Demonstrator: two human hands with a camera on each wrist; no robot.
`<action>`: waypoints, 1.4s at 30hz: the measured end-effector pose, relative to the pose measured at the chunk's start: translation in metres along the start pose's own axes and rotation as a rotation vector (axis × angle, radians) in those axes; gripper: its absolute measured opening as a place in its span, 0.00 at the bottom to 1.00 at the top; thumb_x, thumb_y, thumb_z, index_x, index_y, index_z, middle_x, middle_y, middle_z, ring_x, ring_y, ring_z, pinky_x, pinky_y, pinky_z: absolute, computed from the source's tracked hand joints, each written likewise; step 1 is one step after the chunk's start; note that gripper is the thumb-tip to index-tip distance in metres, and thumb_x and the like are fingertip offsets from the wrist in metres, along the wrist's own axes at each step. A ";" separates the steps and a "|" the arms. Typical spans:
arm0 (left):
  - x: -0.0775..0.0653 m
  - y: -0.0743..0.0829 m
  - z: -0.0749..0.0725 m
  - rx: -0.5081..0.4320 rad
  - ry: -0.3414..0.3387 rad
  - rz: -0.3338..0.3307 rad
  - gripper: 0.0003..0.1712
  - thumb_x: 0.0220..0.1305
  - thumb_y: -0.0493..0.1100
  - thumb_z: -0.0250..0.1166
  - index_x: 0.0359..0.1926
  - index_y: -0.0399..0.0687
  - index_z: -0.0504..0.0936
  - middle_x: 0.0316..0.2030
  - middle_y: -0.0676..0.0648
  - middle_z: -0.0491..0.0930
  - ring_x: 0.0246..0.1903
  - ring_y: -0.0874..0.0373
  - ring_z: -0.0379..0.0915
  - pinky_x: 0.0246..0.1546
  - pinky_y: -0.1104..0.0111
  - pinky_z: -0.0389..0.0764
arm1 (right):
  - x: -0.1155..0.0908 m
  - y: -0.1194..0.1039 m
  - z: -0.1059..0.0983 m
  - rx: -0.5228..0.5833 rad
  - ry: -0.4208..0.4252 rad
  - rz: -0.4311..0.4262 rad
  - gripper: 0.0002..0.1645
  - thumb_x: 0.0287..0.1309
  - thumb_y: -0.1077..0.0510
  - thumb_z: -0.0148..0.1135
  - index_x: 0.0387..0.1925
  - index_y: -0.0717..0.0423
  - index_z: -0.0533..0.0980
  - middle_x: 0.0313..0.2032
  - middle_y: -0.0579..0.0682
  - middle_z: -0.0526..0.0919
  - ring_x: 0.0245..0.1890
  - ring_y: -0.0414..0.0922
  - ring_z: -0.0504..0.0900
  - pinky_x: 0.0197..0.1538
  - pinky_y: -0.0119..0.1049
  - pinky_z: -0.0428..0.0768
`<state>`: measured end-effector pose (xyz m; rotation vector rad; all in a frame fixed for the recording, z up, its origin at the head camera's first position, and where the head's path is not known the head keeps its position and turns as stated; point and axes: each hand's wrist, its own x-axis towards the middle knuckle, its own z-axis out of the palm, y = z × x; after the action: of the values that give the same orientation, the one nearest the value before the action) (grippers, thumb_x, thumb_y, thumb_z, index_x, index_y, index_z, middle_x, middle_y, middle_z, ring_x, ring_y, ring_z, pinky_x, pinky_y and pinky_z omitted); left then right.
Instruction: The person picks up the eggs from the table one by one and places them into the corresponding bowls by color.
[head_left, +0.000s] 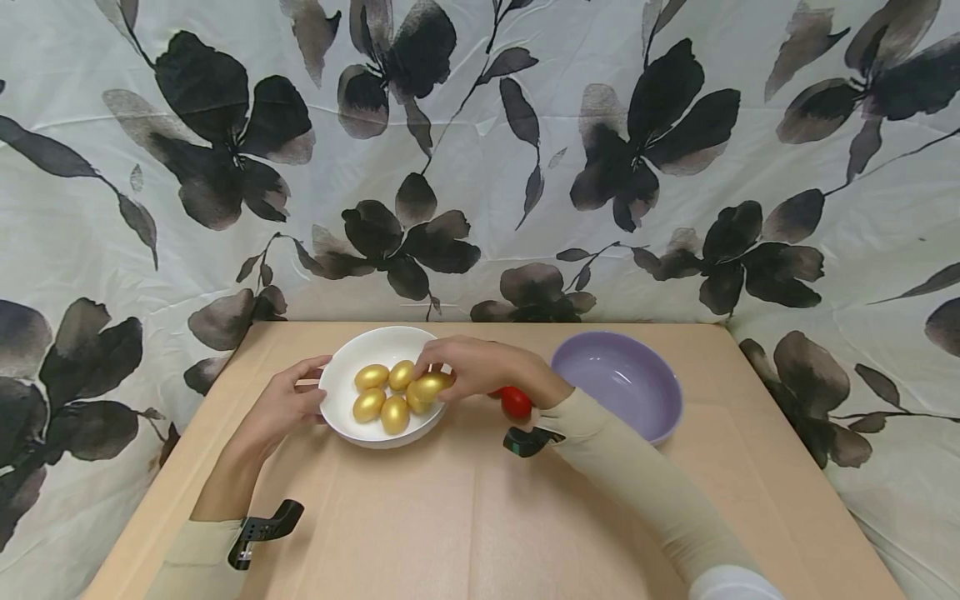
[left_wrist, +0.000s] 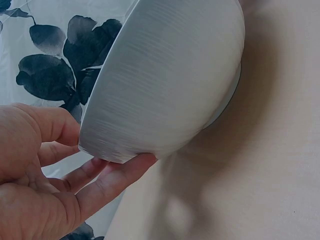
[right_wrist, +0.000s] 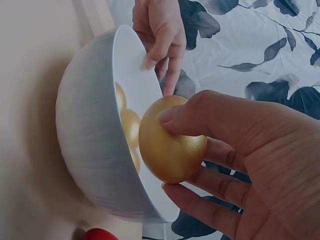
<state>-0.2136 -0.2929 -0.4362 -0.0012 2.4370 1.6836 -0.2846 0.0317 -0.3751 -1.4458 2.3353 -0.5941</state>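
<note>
A white bowl (head_left: 372, 442) stands on the table with several golden eggs (head_left: 368, 406) inside. My left hand (head_left: 283, 402) holds the bowl by its left rim, thumb at the edge and fingertips under the outer wall (left_wrist: 165, 75). Over the bowl's right side, my right hand (head_left: 480, 367) pinches one golden egg (right_wrist: 170, 147) between thumb and fingers. In the right wrist view this egg is raised at the rim, in front of the other eggs. The bowl wall partly hides those in that view.
Under my right wrist lies a red egg (head_left: 515, 403), with more red partly hidden behind the hand. A purple bowl (head_left: 615, 379) stands to the right on the wooden table (head_left: 420, 533). Behind hangs a floral cloth (head_left: 525, 167).
</note>
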 end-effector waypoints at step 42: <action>0.004 -0.001 0.006 -0.005 0.022 0.007 0.36 0.70 0.29 0.54 0.77 0.38 0.58 0.65 0.28 0.61 0.59 0.35 0.73 0.40 0.56 0.89 | 0.014 0.004 0.010 0.008 -0.114 -0.010 0.21 0.62 0.61 0.67 0.58 0.53 0.80 0.56 0.46 0.82 0.53 0.41 0.79 0.56 0.34 0.82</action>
<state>-0.2165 -0.2876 -0.4400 -0.0119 2.4515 1.7023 -0.2886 0.0192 -0.3870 -1.4489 2.2368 -0.5096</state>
